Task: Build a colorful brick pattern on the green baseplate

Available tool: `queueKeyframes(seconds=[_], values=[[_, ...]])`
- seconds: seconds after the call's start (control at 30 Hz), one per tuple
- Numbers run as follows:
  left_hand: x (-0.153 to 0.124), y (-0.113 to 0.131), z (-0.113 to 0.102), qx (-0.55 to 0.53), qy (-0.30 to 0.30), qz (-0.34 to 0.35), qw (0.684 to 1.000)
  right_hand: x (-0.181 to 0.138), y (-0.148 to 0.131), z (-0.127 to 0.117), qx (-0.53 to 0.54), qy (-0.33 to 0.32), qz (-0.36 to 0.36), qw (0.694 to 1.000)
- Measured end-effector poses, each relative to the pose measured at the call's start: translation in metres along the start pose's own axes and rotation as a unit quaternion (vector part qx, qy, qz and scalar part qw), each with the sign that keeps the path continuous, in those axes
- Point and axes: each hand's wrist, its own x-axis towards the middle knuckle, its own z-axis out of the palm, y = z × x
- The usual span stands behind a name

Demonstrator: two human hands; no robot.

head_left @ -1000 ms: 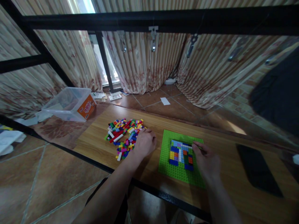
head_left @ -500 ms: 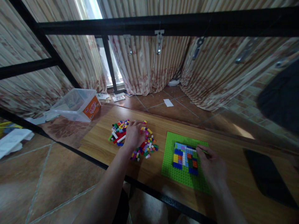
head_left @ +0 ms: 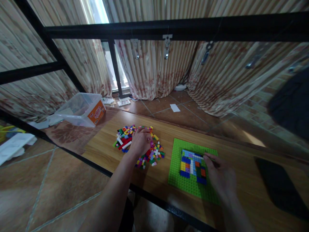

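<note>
A green baseplate [head_left: 176, 175] lies on the wooden table [head_left: 154, 180], with a patch of coloured bricks [head_left: 191, 162] built on its middle. My right hand [head_left: 219, 177] rests on the plate's right side, fingers curled, fingertips at the patch's right edge; whether they pinch something is not clear. To the left, a loose pile of small coloured bricks [head_left: 125, 137] is spread on the table. My left hand [head_left: 140, 140] lies on top of that pile with its fingers bent down into the bricks.
A clear plastic bin with an orange label [head_left: 80, 109] sits at the table's far left on a patterned cloth. A dark flat object [head_left: 277, 187] lies at the right. Black metal frame bars [head_left: 169, 29] cross overhead, with curtains and tiled floor behind.
My left hand moved from the pile's right edge leftward onto its middle, scattering bricks to the right. My right hand stayed at the patch's right edge.
</note>
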Motion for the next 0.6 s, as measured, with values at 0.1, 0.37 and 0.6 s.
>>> queueKeyframes(seconds=[0.1,0.37,0.6], values=[[0.000,-0.001,-0.006,-0.001,-0.024,-0.009,1.000,0.000,0.001,0.000,-0.008,-0.002,0.002,1.000],[-0.009,0.006,-0.027,0.029,-0.098,0.004,0.995,-0.001,0.000,0.000,-0.022,-0.006,-0.009,1.000],[-0.012,0.014,-0.027,0.059,-0.122,0.007,0.991,-0.001,0.001,0.001,-0.032,-0.012,-0.025,0.999]])
